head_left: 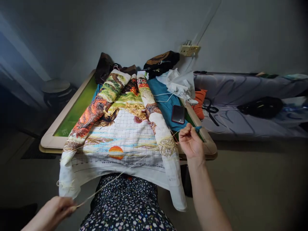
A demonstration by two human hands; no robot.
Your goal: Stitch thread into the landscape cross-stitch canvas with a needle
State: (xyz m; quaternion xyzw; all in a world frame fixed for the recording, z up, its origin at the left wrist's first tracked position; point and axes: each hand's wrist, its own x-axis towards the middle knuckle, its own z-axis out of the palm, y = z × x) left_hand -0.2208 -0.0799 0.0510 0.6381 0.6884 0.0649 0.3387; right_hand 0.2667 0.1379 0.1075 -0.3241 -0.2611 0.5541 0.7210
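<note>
A cross-stitch canvas (122, 138) with a gridded white middle, an orange sun and colourful stitched rolled sides lies over the table's front edge and my lap. My left hand (56, 210), low at the left, pinches one end of a long pale thread (113, 179) that runs taut up across the canvas. My right hand (190, 141), at the canvas's right edge, pinches the thread's other end beside a small teal object (198, 128).
The low table (54, 141) has a cream rim and green top. On it lie a dark phone (178, 114), teal cloth, white crumpled fabric (179, 84) and dark bags. Scissors (211, 110) rest on a grey bed at the right. A stool (56, 91) stands left.
</note>
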